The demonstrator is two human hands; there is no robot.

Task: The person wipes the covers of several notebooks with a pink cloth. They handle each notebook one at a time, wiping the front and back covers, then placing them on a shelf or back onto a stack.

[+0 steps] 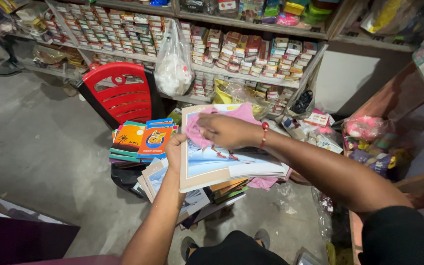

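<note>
Right hand (226, 130): pressed flat-ish on a pink cloth (199, 128), fingers curled over it, holding it against the cover of a large book; a red bead band sits at the wrist.
Left hand (175, 149): closed on the left edge of the large book (222, 164), thumb on top, fingers hidden beneath (so how tightly it grips I cannot tell).
Large book: held up, tilted slightly, pale cover with a blue-and-white picture; it hangs above a heap of other books.
Pink cloth: bunched near the book's upper left, with more pink showing past the top edge behind the right hand.
Book heap (192, 198): flat books fanned out just under the held one, resting on a dark seat.
Small book stack (141, 140): orange and blue covers, just left of the left hand, piled on the same seat.
Red chair (119, 93): plastic, behind the stack, back slats facing the camera.
Plastic bag (173, 66): white, hanging before the shelves.
Shelves (251, 54): packed with rows of small boxes.
Floor (35, 157): grey concrete, to the left.
</note>
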